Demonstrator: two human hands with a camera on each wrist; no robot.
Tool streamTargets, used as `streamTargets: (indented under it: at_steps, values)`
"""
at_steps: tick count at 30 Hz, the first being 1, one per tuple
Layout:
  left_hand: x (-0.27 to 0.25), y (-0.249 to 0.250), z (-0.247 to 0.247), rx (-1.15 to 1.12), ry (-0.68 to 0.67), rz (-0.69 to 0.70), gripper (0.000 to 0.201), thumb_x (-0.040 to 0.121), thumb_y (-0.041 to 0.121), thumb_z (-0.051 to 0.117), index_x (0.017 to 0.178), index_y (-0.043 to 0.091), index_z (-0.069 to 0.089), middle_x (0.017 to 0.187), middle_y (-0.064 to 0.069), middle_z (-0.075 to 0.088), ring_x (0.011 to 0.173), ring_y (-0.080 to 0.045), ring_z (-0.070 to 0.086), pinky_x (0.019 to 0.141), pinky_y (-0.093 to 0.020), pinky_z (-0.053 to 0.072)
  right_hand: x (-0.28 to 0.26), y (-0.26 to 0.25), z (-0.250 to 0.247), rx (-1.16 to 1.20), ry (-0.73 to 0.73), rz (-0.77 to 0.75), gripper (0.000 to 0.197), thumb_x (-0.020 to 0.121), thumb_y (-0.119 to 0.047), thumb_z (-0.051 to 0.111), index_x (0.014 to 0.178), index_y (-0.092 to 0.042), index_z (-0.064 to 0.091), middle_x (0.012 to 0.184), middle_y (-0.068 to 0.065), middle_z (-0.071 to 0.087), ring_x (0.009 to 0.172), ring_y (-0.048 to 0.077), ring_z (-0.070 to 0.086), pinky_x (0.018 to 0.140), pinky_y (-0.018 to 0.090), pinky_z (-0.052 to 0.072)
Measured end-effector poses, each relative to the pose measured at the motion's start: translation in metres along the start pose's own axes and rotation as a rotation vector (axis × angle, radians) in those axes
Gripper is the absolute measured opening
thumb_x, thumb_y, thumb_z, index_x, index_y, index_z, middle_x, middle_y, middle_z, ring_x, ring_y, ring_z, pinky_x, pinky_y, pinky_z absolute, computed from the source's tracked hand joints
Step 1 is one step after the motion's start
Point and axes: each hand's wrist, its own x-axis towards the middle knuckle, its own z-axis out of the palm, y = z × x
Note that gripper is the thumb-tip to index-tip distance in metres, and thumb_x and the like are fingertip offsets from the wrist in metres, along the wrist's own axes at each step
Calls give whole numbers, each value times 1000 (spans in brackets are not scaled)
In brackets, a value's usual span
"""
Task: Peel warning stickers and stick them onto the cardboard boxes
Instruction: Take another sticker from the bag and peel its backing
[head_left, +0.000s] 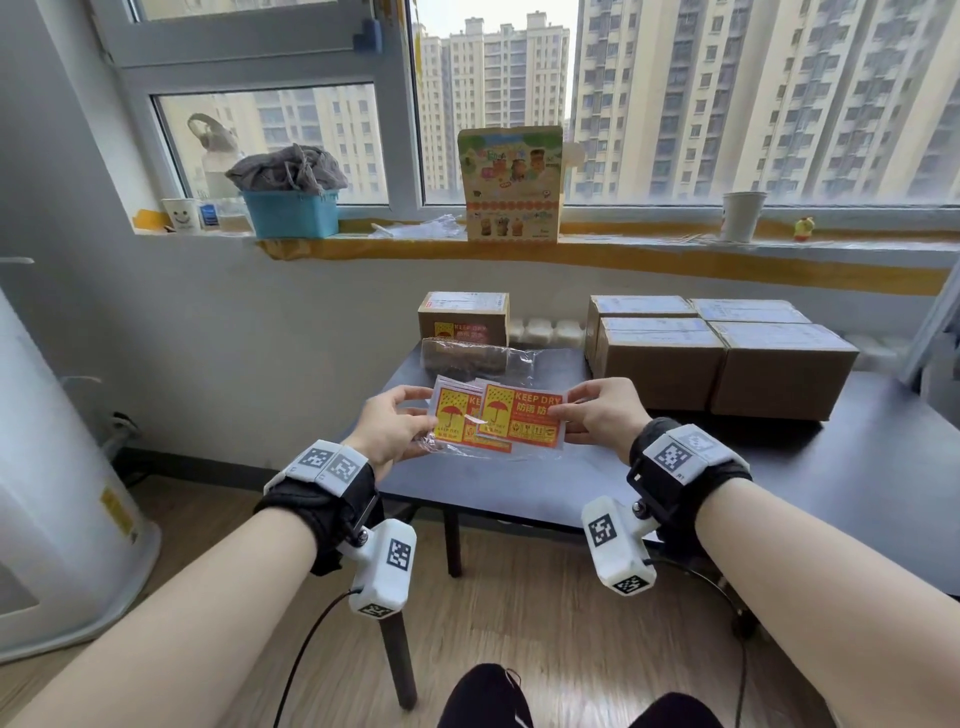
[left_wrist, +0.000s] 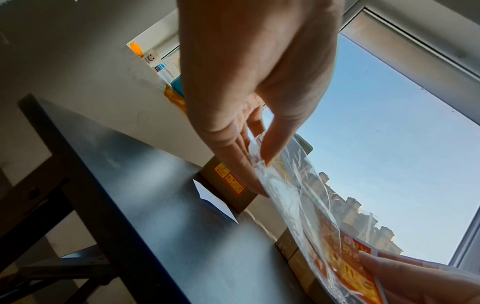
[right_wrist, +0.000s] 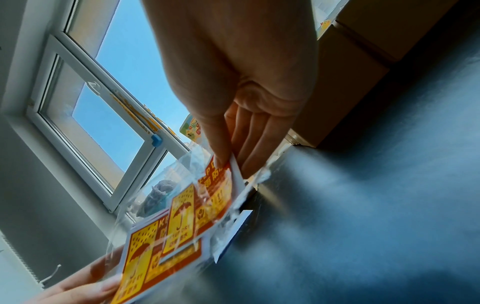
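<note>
Above the near edge of the dark table (head_left: 857, 483), my left hand (head_left: 392, 423) pinches a clear plastic bag (head_left: 457, 449) holding a stack of red-and-yellow KEEP DRY stickers (head_left: 454, 415). My right hand (head_left: 597, 410) pinches the right end of one sticker sheet (head_left: 524, 418) drawn partly out of the bag, thumb on top (right_wrist: 221, 152), fingers beneath. In the left wrist view the bag (left_wrist: 285, 185) hangs from my thumb and fingers. One small cardboard box (head_left: 464, 317) at the back bears a sticker. Several plain boxes (head_left: 727, 358) sit to the right.
A crumpled plastic wrap (head_left: 467, 356) lies between the stickered box and my hands. The window sill holds a blue basket (head_left: 291, 213), a printed toy carton (head_left: 511, 184) and paper cups (head_left: 742, 215). A white appliance (head_left: 57, 467) stands at left.
</note>
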Motion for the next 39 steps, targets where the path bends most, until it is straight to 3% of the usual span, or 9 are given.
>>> streamTargets:
  at_steps: [4, 11, 17, 23, 26, 29, 31, 35, 39]
  values:
    - [3, -5, -10, 30, 42, -85, 31, 89, -8, 53, 113, 11, 49, 90, -14, 68, 74, -22, 67, 59, -29, 59, 2, 3, -5, 20, 28, 6, 11, 80, 3, 69, 83, -2, 59, 93, 21, 68, 77, 29, 70, 61, 29, 60]
    - [12, -18, -22, 91, 130, -238, 41, 88, -13, 48, 125, 4, 46, 118, -25, 60, 96, -31, 61, 70, -36, 55, 7, 9, -8, -13, 95, 20, 11, 81, 3, 68, 79, -4, 59, 99, 25, 68, 84, 33, 70, 64, 33, 58]
    - [21, -23, -20, 95, 167, -269, 35, 88, -13, 50, 120, 1, 49, 106, -19, 60, 94, -28, 60, 55, -28, 55, 13, 15, -6, 13, 106, 27, 12, 81, 2, 68, 87, -2, 58, 102, 25, 67, 86, 32, 70, 63, 32, 59]
    - [27, -24, -16, 123, 166, -251, 17, 87, -7, 57, 77, 6, 52, 86, -15, 61, 83, -26, 61, 56, -28, 57, 14, 16, -3, 17, 74, 25, 15, 82, 0, 67, 94, 2, 59, 101, 23, 67, 79, 28, 69, 57, 26, 59]
    - [28, -22, -17, 277, 197, -187, 33, 84, -3, 64, 63, 15, 45, 73, -3, 53, 83, -23, 56, 81, -40, 54, 15, 15, -4, 36, 68, 19, 20, 82, -1, 68, 99, 4, 59, 100, 22, 68, 75, 23, 69, 55, 24, 58]
    - [20, -11, -16, 417, 261, -70, 8, 83, -2, 64, 90, 2, 66, 95, -6, 61, 99, -23, 55, 88, -30, 43, 13, 11, -6, 67, 59, 5, 22, 83, -2, 67, 102, 3, 59, 98, 20, 68, 77, 23, 70, 57, 24, 59]
    - [17, -5, -15, 470, 287, -3, 28, 84, -1, 62, 111, -2, 65, 114, -15, 63, 106, -26, 58, 86, -28, 43, 11, 7, -8, 87, 50, -13, 21, 83, -3, 66, 102, 3, 58, 97, 19, 68, 76, 22, 70, 56, 24, 59]
    - [9, 14, 0, 367, 164, 27, 17, 90, 10, 59, 100, 0, 68, 100, -17, 68, 81, -19, 60, 70, -27, 52, 6, -2, -9, 94, 30, -48, 13, 86, -2, 64, 98, 0, 58, 100, 21, 67, 82, 26, 69, 68, 32, 60]
    - [-4, 30, 24, 167, -31, -94, 24, 95, 21, 54, 102, 0, 65, 93, -13, 69, 78, -20, 66, 74, -30, 57, 0, -8, -10, 103, 19, -54, 14, 87, -2, 62, 100, 0, 58, 104, 23, 66, 91, 32, 68, 80, 42, 57]
